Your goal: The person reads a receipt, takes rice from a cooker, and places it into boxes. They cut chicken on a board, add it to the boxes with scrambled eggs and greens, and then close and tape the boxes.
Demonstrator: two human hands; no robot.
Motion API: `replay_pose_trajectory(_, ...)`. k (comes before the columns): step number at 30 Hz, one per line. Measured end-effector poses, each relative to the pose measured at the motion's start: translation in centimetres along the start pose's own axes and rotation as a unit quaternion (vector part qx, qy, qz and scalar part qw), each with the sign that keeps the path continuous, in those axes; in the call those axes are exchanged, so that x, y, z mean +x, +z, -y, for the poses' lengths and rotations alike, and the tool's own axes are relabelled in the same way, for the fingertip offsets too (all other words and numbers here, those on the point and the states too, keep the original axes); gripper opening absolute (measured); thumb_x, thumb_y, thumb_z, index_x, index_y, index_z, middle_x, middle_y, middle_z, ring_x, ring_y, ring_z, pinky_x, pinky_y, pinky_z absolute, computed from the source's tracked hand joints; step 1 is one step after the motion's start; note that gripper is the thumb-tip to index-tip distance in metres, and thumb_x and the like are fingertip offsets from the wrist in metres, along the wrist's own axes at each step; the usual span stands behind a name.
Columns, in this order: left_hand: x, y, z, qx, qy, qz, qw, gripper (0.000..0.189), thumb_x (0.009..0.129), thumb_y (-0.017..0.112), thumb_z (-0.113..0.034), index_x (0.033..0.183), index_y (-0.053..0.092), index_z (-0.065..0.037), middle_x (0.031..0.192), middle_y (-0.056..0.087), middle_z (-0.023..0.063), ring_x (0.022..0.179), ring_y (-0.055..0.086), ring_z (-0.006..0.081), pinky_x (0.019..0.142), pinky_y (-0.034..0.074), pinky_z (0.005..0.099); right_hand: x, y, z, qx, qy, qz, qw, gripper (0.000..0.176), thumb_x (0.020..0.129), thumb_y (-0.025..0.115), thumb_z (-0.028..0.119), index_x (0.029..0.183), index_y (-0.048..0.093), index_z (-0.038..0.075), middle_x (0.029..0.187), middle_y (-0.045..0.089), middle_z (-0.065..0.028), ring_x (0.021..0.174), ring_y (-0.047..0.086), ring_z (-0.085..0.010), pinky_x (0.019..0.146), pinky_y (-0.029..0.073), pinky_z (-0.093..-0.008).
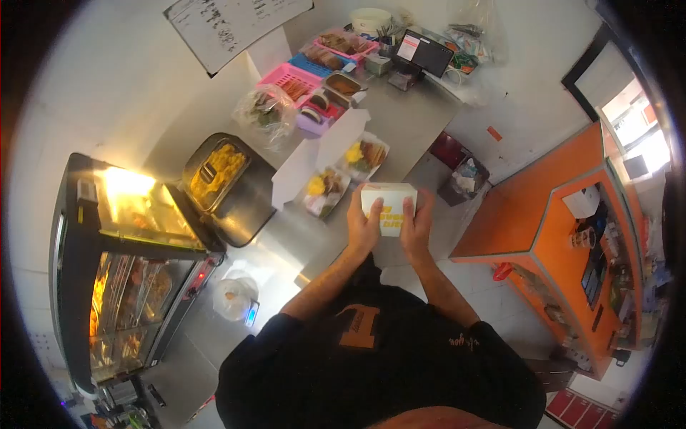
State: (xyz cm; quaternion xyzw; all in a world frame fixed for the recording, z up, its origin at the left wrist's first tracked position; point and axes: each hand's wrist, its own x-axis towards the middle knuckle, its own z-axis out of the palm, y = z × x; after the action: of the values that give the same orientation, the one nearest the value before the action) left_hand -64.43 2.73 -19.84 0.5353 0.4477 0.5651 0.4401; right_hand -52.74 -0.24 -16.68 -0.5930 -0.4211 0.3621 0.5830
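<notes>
A white takeaway box point(389, 194) with yellow lettering is held in front of my chest, its lid closed. My left hand point(363, 225) grips its left side and my right hand point(417, 223) its right side, both thumbs lying on the face towards me. The other fingers are mostly hidden behind the box. Just beyond it on the steel counter point(421, 118) stand two open takeaway boxes with raised white lids. The nearer food box point(340, 204) and the farther food box point(382, 159) both hold yellow food and brown pieces.
A steel pan point(239, 168) of yellow food stands left, beside a lit glass warmer point(136, 286). Pink baskets point(280, 74), a plastic bag point(264, 114) and a tablet point(426, 53) are at the back. A bin point(457, 193) and orange counter point(500, 222) are to the right.
</notes>
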Motion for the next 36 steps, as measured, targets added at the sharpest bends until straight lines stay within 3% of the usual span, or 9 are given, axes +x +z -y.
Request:
replay_pose_trajectory(6, 7.5, 2.0, -0.1, -0.159, -0.023, 0.017, 0.987, 0.069, 0.084, 0.073, -0.012, 0.142, 0.037, 0.002, 0.115, 0.061, 0.0151, 0.105, 0.061, 0.0205, 0.092, 0.049, 0.0334, 8.5, 0.9, 0.0, -0.166, -0.234, -0.020, 0.958, 0.044, 0.099, 0.055, 0.030, 0.132, 0.049, 0.002, 0.111, 0.064, -0.0214, 0.098, 0.066, -0.0338, 0.084, 0.051, -0.0394)
replay_pose_trajectory(13, 13.9, -1.5, 5.7, -0.016, -0.105, -0.046, 0.993, 0.067, 0.083, 0.076, -0.014, 0.136, 0.041, 0.005, 0.116, 0.062, 0.0146, 0.102, 0.062, 0.0202, 0.087, 0.053, 0.0333, 17.1, 6.0, -3.1, -0.056, -0.037, 0.224, 0.972, 0.041, 0.098, 0.055, 0.032, 0.128, 0.052, 0.004, 0.116, 0.061, -0.0220, 0.107, 0.061, -0.0346, 0.092, 0.046, -0.0411)
replay_pose_trajectory(15, 12.7, -3.5, 5.5, -0.089, -0.232, -0.129, 0.960, 0.061, 0.087, 0.072, -0.019, 0.136, 0.042, 0.002, 0.115, 0.063, 0.0150, 0.100, 0.064, 0.0227, 0.085, 0.054, 0.0353, 19.3, 7.1, -4.1, -0.044, 0.004, 0.348, 0.936, 0.040, 0.098, 0.055, 0.032, 0.127, 0.053, 0.004, 0.115, 0.060, -0.0212, 0.107, 0.060, -0.0337, 0.095, 0.044, -0.0409)
replay_pose_trajectory(17, 11.0, -5.7, 7.4, -0.225, -0.301, -0.209, 0.903, 0.059, 0.095, 0.061, -0.040, 0.136, 0.041, -0.001, 0.121, 0.059, 0.0177, 0.109, 0.062, 0.0265, 0.087, 0.055, 0.0392, 23.9, 9.0, -6.2, -0.117, -0.158, 0.358, 0.913, 0.039, 0.099, 0.053, 0.033, 0.124, 0.054, 0.003, 0.114, 0.060, -0.0205, 0.107, 0.059, -0.0320, 0.097, 0.042, -0.0400)
replay_pose_trajectory(19, 9.4, -5.6, 6.1, -0.463, -0.270, -0.261, 0.803, 0.069, 0.096, 0.043, -0.061, 0.132, 0.046, -0.003, 0.122, 0.056, 0.0163, 0.108, 0.062, 0.0284, 0.081, 0.058, 0.0393, 30.3, 12.2, -5.9, -0.149, -0.334, 0.341, 0.866, 0.039, 0.098, 0.054, 0.034, 0.118, 0.059, 0.001, 0.113, 0.063, -0.0202, 0.111, 0.059, -0.0317, 0.099, 0.041, -0.0398)
replay_pose_trajectory(22, 4.1, -6.1, 7.2, -0.431, -0.245, -0.277, 0.823, 0.084, 0.086, 0.041, -0.076, 0.139, 0.044, -0.011, 0.126, 0.054, 0.0168, 0.109, 0.058, 0.0350, 0.080, 0.056, 0.0355, 35.3, 16.6, -9.0, -0.394, -0.267, 0.600, 0.643, 0.033, 0.097, 0.057, 0.031, 0.106, 0.067, 0.001, 0.104, 0.068, -0.0192, 0.100, 0.066, -0.0293, 0.091, 0.048, -0.0398)
replay_pose_trajectory(26, 2.9, -1.4, 5.4, -0.456, -0.090, -0.326, 0.823, 0.075, 0.085, 0.052, -0.070, 0.133, 0.049, -0.013, 0.114, 0.061, 0.0124, 0.092, 0.065, 0.0270, 0.073, 0.056, 0.0322, 36.9, 17.1, -14.1, -0.253, 0.166, 0.835, 0.459, 0.027, 0.094, 0.060, 0.026, 0.108, 0.065, 0.004, 0.083, 0.070, -0.0120, 0.072, 0.070, -0.0212, 0.065, 0.055, -0.0383)
replay_pose_trajectory(30, 0.4, 2.8, 5.3, -0.528, -0.035, -0.383, 0.758, 0.073, 0.084, 0.056, -0.070, 0.126, 0.053, -0.009, 0.106, 0.062, 0.0118, 0.080, 0.063, 0.0261, 0.065, 0.054, 0.0321, 33.5, 15.5, -17.5, -0.169, 0.109, 0.713, 0.672, 0.060, 0.073, 0.083, 0.018, 0.118, 0.044, 0.008, 0.076, 0.060, -0.0061, 0.075, 0.068, -0.0212, 0.066, 0.052, -0.0380)
replay_pose_trajectory(36, 1.0, 3.6, 5.9, -0.533, -0.101, -0.569, 0.618, 0.059, 0.090, 0.049, -0.064, 0.113, 0.057, -0.010, 0.090, 0.064, 0.0078, 0.076, 0.064, 0.0221, 0.059, 0.056, 0.0301, 31.6, 18.2, -22.3, -0.242, -0.077, 0.584, 0.771, 0.084, 0.057, 0.089, 0.027, 0.124, 0.043, 0.006, 0.106, 0.058, -0.0171, 0.101, 0.060, -0.0272, 0.084, 0.050, -0.0409)
